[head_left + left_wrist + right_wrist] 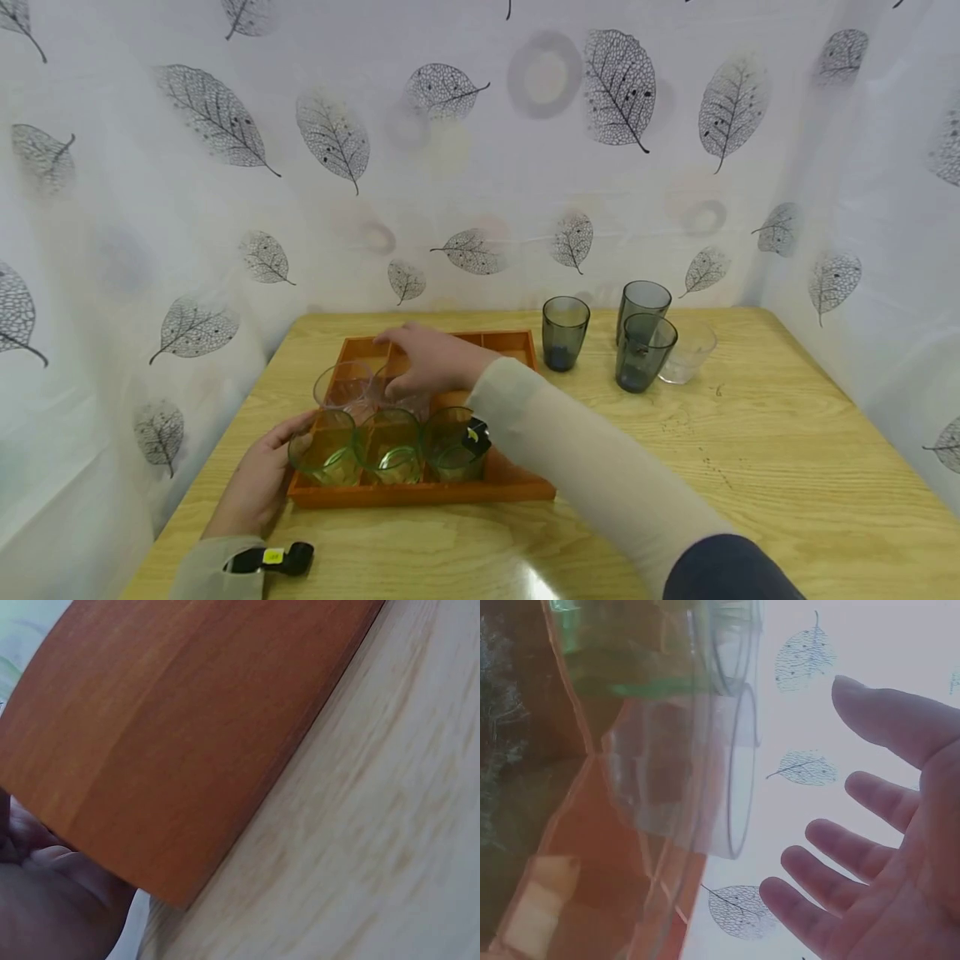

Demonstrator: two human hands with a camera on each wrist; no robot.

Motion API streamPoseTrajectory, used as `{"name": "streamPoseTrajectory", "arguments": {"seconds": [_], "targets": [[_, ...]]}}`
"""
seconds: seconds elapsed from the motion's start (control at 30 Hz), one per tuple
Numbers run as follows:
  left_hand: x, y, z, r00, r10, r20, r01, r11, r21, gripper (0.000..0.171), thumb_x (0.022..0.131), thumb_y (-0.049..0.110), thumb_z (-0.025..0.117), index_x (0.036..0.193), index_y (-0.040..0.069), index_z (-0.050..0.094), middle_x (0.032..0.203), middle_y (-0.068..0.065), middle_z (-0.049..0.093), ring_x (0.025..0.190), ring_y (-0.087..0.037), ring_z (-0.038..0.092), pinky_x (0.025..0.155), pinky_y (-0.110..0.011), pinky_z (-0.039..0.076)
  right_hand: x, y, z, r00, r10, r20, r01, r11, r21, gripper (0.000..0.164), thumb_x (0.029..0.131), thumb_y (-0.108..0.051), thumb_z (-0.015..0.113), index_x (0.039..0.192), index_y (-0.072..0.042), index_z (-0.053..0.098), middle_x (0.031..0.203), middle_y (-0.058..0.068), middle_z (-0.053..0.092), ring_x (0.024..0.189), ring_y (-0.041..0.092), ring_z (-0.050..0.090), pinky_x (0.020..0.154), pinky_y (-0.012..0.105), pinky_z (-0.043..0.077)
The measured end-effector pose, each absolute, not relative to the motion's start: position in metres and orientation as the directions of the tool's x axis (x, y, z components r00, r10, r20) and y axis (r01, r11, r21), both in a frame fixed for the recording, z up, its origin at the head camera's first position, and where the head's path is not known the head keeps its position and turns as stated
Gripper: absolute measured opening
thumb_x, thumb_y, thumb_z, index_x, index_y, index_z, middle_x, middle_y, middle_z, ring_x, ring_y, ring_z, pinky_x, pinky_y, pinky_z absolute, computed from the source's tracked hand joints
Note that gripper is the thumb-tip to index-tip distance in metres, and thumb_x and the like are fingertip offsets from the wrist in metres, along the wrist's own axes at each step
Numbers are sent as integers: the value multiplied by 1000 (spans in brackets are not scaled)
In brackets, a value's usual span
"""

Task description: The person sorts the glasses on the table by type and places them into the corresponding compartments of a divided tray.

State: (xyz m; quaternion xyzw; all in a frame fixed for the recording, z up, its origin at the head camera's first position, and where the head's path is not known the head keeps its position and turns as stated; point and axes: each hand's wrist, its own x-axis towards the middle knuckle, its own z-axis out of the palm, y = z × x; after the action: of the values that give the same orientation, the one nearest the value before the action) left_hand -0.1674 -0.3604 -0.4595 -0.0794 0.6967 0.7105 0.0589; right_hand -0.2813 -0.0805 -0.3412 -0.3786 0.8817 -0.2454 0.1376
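A divided orange-brown wooden tray (420, 493) lies on the table. Three green drinking glasses (326, 454) fill part of its front row, and behind them stand two clear glasses (343, 387). My left hand (255, 479) holds the tray's left side near its front corner; its fingers are partly hidden behind the wooden wall (165, 742) in the left wrist view. Over the tray's middle, my right hand (438, 362) hovers beside the second clear glass (408, 404). In the right wrist view its fingers (847, 844) are spread, with a gap between them and the clear glass (739, 772).
To the tray's right, three dark grey glasses (565, 333) and one clear glass (688, 354) stand on the wooden table (787, 450). A white curtain with leaf prints (480, 167) hangs behind and along both sides.
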Motion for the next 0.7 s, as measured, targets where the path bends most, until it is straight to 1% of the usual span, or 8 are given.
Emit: {"name": "streamPoseTrajectory", "arguments": {"seconds": [0.17, 0.3, 0.4, 0.53, 0.7], "targets": [[-168, -360, -459, -981, -20, -193, -192, -30, 981, 63, 104, 33, 58, 158, 8, 36, 130, 19, 53, 121, 1, 48, 96, -17, 43, -278, -68, -335, -673, -739, -22, -602, 565, -564, 74, 91, -36, 76, 155, -26, 41, 160, 2, 32, 140, 22, 40, 108, 41, 42], [-167, -360, -459, -984, -13, -177, -176, -32, 984, 59, 105, 31, 58, 156, 9, 40, 129, 21, 55, 119, 1, 50, 96, -17, 43, -277, -56, -331, -680, -733, 5, -610, 562, -558, 73, 93, -40, 73, 156, -28, 39, 161, -3, 31, 142, 19, 37, 110, 41, 39], [-167, -361, -460, -986, -10, -164, -164, -31, 986, 58, 105, 31, 58, 156, 9, 41, 128, 22, 56, 119, 1, 51, 95, -18, 44, -275, -45, -326, -693, -721, 19, -606, 568, -556, 74, 94, -41, 72, 157, -29, 36, 161, -2, 31, 140, 20, 41, 109, 42, 41], [-167, -362, -460, -984, -14, -177, -177, -34, 984, 60, 104, 32, 58, 157, 9, 40, 128, 22, 56, 118, 2, 51, 95, -17, 44, -273, -28, -320, -706, -706, 56, -605, 560, -566, 74, 94, -42, 71, 158, -28, 36, 160, -1, 33, 136, 20, 45, 108, 41, 42], [-167, -361, -460, -981, -18, -192, -191, -24, 981, 63, 104, 35, 58, 158, 9, 37, 129, 22, 53, 119, 3, 49, 96, -16, 43, -271, -2, -319, -718, -687, 113, -607, 539, -584, 74, 94, -41, 71, 157, -24, 37, 159, -4, 35, 141, 17, 38, 112, 39, 36]]}}
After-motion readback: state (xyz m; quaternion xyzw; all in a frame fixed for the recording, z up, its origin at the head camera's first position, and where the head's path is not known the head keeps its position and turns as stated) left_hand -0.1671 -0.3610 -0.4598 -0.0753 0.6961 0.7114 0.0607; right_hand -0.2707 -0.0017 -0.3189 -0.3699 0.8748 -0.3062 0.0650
